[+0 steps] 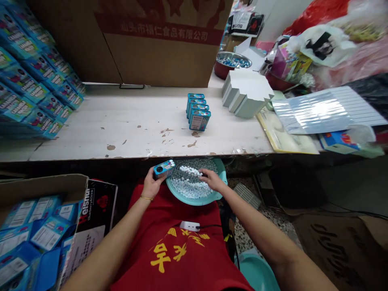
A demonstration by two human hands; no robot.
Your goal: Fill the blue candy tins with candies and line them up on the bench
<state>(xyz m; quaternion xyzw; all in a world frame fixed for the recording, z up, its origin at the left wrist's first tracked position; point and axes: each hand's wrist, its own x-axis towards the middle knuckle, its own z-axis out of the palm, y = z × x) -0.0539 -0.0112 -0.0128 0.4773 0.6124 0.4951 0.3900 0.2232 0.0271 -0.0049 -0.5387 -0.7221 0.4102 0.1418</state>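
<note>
My left hand point(152, 184) grips a small blue tin point(164, 168), held at the left rim of a teal bowl point(219, 167) on my lap; white candies show at the tin's open end. The bowl is full of small white candies point(189, 184). My right hand point(211, 178) reaches into the bowl with its fingers pinched together on candies. Several filled blue tins point(198, 110) stand in a row on the white worktable point(130, 121) in front of me.
Stacked blue packages point(33, 76) fill the left side. A large cardboard box point(157, 36) stands at the back. White folded cartons point(247, 95), a metal bowl point(232, 60) and plastic sheets point(327, 109) lie to the right. An open carton with blue tins point(33, 234) sits at my lower left.
</note>
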